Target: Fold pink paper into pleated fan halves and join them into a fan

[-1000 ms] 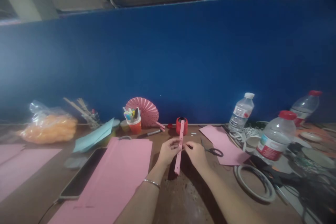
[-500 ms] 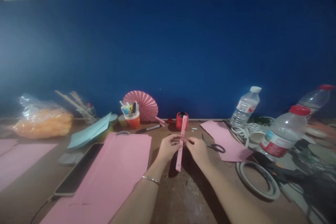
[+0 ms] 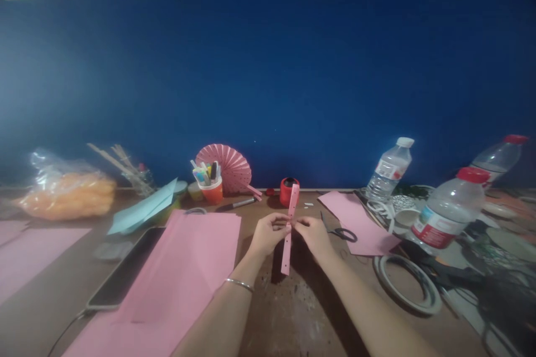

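Observation:
A narrow folded strip of pink paper with dark dots (image 3: pixel 286 254) stands nearly upright in the picture, pinched at its middle from both sides. My left hand (image 3: pixel 270 232) grips it from the left, thumb and fingers closed on the paper, a silver bangle on that wrist. From the right, my right hand (image 3: pixel 311 233) holds the same spot between thumb and fingertips. Behind the strip's upper end stands a small red pot (image 3: pixel 286 194). To the right of my right hand lie black-handled scissors (image 3: pixel 345 234), partly on a pink paper sheet (image 3: pixel 363 228).
Pink sheets (image 3: pixel 201 268) and a phone (image 3: pixel 125 273) lie at left. Behind stand a pleated pink fan (image 3: pixel 230 164) and a cup of pens (image 3: pixel 213 192). A marker (image 3: pixel 243 202) lies near them. Bottles (image 3: pixel 450 212) and a tape roll (image 3: pixel 381 276) occupy the right.
Both hands stay on the pink strip at nearly the same place, with only slight finger movement. The view has shifted very slightly.

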`<act>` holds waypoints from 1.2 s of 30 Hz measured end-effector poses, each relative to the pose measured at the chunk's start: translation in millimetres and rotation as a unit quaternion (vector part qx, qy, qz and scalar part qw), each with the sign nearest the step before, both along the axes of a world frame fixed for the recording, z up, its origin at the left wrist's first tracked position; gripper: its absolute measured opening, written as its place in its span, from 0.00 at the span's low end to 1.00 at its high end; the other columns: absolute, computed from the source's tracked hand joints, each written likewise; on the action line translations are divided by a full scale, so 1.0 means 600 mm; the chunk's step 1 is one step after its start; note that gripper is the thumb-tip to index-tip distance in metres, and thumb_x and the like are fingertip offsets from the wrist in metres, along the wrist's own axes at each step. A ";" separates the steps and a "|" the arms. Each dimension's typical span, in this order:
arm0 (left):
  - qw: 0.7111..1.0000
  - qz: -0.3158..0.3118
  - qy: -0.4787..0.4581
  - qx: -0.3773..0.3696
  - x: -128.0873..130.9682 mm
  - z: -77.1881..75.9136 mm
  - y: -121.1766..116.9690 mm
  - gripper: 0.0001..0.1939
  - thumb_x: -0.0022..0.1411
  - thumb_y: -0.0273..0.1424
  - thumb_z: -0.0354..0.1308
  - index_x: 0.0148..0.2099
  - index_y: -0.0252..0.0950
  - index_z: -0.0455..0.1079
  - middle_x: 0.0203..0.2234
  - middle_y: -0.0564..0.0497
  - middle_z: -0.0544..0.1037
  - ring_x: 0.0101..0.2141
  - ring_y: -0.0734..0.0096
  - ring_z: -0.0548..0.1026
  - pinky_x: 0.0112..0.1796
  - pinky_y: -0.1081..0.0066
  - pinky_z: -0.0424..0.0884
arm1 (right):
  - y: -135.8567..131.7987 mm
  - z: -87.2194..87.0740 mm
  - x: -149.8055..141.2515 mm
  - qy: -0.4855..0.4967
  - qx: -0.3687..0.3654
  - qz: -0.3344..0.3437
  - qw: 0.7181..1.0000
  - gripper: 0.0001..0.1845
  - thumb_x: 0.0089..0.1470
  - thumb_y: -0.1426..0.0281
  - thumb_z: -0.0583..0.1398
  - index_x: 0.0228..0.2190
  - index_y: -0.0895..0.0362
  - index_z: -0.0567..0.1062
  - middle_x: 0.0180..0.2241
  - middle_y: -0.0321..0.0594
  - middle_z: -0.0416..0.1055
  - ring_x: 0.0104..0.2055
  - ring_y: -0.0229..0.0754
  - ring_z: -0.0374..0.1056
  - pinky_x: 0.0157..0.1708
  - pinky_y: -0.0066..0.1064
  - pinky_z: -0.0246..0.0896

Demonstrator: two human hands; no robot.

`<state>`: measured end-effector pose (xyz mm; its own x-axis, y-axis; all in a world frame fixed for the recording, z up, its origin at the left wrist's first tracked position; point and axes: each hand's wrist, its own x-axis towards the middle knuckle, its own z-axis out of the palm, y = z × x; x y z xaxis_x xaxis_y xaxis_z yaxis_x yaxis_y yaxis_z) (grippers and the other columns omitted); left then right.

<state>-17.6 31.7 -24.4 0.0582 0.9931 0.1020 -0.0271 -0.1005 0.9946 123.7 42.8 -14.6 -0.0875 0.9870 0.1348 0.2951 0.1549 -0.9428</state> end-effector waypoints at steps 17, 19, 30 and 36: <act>0.971 0.111 0.213 0.012 0.001 0.014 -0.007 0.09 0.49 0.33 0.54 0.28 0.32 0.71 0.23 0.50 0.76 0.26 0.70 0.72 0.27 0.74 0.65 | -0.005 0.003 -0.003 0.019 -0.005 -0.021 1.000 0.09 0.41 0.68 0.55 0.19 0.60 0.73 0.20 0.38 0.71 0.25 0.41 0.65 0.25 0.27 0.56; 0.969 0.116 0.219 0.005 0.001 0.016 -0.006 0.09 0.49 0.33 0.54 0.28 0.32 0.71 0.23 0.50 0.76 0.26 0.70 0.72 0.27 0.74 0.65 | -0.005 0.002 -0.002 0.025 -0.005 -0.017 1.000 0.09 0.41 0.68 0.55 0.19 0.60 0.73 0.20 0.38 0.72 0.26 0.41 0.65 0.25 0.27 0.56; 0.990 0.094 0.103 0.017 -0.003 -0.002 0.000 0.10 0.49 0.35 0.55 0.27 0.32 0.67 0.18 0.53 0.71 0.21 0.75 0.67 0.22 0.77 0.61 | -0.003 0.001 -0.002 0.127 -0.061 0.035 0.989 0.12 0.40 0.65 0.58 0.23 0.61 0.75 0.23 0.40 0.73 0.27 0.42 0.66 0.27 0.28 0.57; 0.996 0.080 0.030 -0.004 -0.001 -0.010 0.005 0.09 0.49 0.34 0.55 0.28 0.33 0.66 0.17 0.55 0.69 0.18 0.79 0.65 0.20 0.79 0.59 | -0.006 -0.003 -0.001 0.169 -0.067 0.042 0.982 0.13 0.40 0.64 0.59 0.25 0.61 0.76 0.24 0.41 0.73 0.27 0.42 0.67 0.27 0.29 0.58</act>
